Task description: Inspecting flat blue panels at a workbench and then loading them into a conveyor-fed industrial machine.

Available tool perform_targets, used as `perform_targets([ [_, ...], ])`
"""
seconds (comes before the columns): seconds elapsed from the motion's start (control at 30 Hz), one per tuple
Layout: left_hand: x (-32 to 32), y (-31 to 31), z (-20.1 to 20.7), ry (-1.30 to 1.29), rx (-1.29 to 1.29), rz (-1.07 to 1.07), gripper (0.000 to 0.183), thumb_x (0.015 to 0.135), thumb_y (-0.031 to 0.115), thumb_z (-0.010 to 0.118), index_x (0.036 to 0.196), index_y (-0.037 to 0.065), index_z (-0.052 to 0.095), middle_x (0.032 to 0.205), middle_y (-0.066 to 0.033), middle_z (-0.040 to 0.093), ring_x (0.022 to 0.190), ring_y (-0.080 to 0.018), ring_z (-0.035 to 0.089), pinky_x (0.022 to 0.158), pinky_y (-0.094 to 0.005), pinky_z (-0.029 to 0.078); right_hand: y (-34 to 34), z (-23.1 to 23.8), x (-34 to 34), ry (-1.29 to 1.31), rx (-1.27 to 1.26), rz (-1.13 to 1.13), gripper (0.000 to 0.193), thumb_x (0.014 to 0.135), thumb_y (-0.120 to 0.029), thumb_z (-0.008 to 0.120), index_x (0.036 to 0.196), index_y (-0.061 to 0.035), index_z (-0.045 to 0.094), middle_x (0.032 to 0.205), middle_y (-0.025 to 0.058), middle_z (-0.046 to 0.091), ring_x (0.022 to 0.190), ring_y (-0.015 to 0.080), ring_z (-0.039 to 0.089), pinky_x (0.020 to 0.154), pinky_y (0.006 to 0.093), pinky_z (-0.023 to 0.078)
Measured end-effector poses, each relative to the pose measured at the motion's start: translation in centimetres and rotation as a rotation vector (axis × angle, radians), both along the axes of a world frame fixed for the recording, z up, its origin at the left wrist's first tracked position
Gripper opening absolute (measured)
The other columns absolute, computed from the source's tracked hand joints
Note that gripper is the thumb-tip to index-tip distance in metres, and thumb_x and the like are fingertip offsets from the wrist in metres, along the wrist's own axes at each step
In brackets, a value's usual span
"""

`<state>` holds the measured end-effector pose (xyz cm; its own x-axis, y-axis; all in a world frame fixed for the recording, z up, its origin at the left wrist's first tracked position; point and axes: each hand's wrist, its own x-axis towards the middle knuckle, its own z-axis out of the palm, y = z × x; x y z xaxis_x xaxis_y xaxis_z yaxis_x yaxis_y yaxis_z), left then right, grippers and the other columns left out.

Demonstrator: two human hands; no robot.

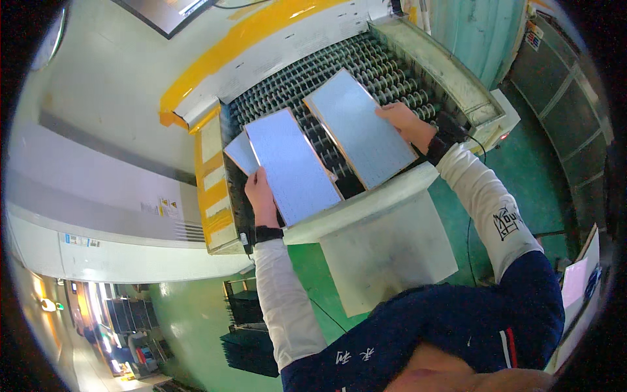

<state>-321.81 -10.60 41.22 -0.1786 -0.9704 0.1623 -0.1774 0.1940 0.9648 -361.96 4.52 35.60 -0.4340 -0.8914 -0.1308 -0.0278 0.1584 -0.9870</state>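
Note:
Two flat rectangular pale blue panels with thin copper-coloured edges lie slanted over a bed of dark roller wheels (313, 72). My left hand (261, 199) is closed on the left edge of the left panel (294, 166), thumb on top and the other fingers mostly hidden. Beyond that hand, the corner of another pale blue panel (240, 154) shows from under the left panel. At the right, my right hand (406, 123) grips the outer long edge of the right panel (362, 127). A narrow gap separates the two large panels, with rollers showing through it.
A pale rail (366, 202) runs along the machine's near edge. Yellow-taped side walls (212, 176) bound the rollers at left, and a pale frame (444, 72) at right. Dark stacked racks (248, 333) stand lower left. A black cord (480, 147) hangs by my right wrist.

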Motion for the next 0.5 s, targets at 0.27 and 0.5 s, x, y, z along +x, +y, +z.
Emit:
perform_targets([
  [0.27, 1.9, 4.3, 1.6, 0.239, 0.170, -0.045, 0.028, 0.094, 0.022, 0.054, 0.092, -0.006, 0.060, 0.077, -0.0019, 0.057, 0.069, -0.0103, 0.050, 0.064, -0.0259, 0.041, 2.1, 3.6, 0.6, 0.183, -0.078, 0.102, 0.025, 0.087, -0.017, 0.062, 0.098, 0.0055, 0.062, 0.086, 0.0122, 0.065, 0.069, 0.0209, 0.064, 0.063, 0.0378, 0.052],
  [0.5, 3.3, 11.9, 3.5, 0.379, 0.190, 0.068, 0.026, 0.095, 0.021, 0.053, 0.093, -0.004, 0.060, 0.079, -0.0002, 0.057, 0.068, -0.0069, 0.048, 0.061, -0.0228, 0.039, -4.1, -4.5, -1.9, 0.640, -0.576, 0.026, 0.015, 0.082, -0.018, 0.057, 0.088, -0.0052, 0.063, 0.079, 0.0165, 0.062, 0.074, 0.0326, 0.061, 0.065, 0.0413, 0.048],
])
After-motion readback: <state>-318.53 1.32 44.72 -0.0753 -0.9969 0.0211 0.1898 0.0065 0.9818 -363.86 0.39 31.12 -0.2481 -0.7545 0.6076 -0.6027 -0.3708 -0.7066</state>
